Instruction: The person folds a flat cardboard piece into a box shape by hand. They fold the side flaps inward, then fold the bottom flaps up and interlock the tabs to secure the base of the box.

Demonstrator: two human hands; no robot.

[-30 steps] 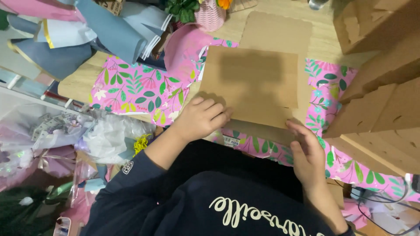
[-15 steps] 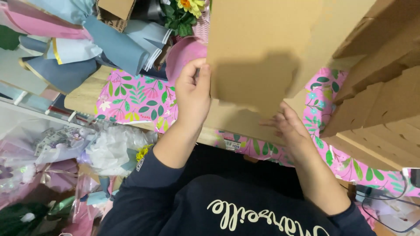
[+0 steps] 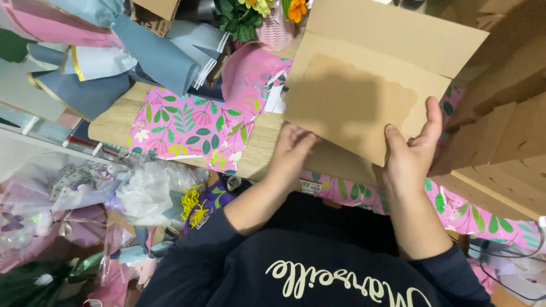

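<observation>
a flat brown cardboard sheet [image 3: 364, 96] is held tilted up off the bench [image 3: 114, 122], where a second ago it lay flat on the pink floral wrapping paper [image 3: 187, 128] with both hands pressed on it. its lower edge is now gripped from both sides: the left hand [image 3: 293, 153] is tucked under the near left corner, fingers curled out of sight behind the board, and the right hand [image 3: 412, 153] is clamped on the lower right edge, thumb on the front face and fingers spread up along the side. a folded flap is seen along the top of the sheet, so the lifting appears to be part of a box being shaped from it. more folded cardboard [image 3: 500, 136] is stacked just to the right. rolled sheets of blue and pink paper [image 3: 148, 51] and a small pot of flowers [image 3: 273, 25] lie beyond.
</observation>
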